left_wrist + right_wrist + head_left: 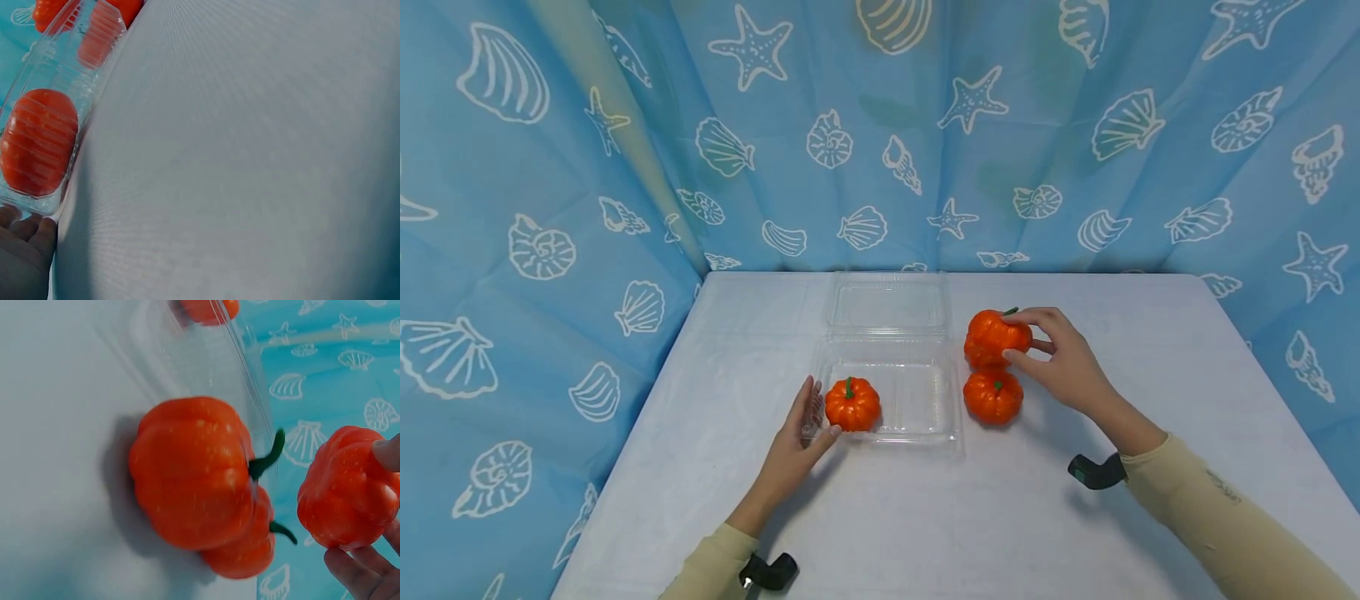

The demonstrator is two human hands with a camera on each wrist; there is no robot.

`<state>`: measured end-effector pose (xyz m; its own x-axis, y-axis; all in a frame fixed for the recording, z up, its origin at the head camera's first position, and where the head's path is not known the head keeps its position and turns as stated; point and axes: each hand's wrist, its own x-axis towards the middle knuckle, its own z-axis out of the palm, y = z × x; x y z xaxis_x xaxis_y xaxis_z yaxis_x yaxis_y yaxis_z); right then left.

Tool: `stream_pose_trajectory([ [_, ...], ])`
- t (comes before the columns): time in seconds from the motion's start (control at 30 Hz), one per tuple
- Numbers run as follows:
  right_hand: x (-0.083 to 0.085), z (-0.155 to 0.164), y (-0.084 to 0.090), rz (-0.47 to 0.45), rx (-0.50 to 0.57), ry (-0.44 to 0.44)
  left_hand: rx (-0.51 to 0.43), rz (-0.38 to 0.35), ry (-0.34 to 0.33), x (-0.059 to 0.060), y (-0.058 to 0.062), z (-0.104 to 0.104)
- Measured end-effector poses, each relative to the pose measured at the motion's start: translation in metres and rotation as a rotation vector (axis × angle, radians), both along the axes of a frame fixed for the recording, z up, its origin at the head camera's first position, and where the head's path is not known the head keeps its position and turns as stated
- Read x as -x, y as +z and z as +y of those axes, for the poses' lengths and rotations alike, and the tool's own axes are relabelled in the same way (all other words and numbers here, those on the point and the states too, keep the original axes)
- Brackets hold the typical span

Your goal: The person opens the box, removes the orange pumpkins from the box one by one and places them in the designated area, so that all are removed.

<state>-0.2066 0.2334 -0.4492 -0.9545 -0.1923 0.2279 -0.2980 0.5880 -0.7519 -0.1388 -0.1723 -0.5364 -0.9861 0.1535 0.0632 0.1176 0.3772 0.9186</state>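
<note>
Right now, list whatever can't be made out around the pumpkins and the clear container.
1. Left wrist view: the left hand is cut off by the bottom-left corner; only fingers show, beside the clear container.
2. Head view: the rear pumpkin is mostly hidden behind the held pumpkin.
3. Right wrist view: the right hand is cropped by the right edge; only fingers show.
4. Left wrist view: ribbed plastic blurs the boxed pumpkin.

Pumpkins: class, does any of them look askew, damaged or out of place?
Only the held pumpkin stands out: gripped in the right hand, it is tipped, its stem pointing sideways. The tray pumpkin in the clear tray and the table pumpkin sit upright. Nothing looks spilled or damaged.
</note>
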Motion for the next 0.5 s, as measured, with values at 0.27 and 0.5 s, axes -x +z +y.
stream_pose_trajectory([
  [0.27, 0.001, 0.022, -0.010, 0.047, -0.014, -0.032, 0.000, -0.007, 0.000, -0.001, 0.004, 0.000],
  [0.5, 0.002, 0.041, -0.023, 0.077, -0.010, -0.090, -0.003, -0.005, -0.005, -0.001, 0.004, 0.000],
])
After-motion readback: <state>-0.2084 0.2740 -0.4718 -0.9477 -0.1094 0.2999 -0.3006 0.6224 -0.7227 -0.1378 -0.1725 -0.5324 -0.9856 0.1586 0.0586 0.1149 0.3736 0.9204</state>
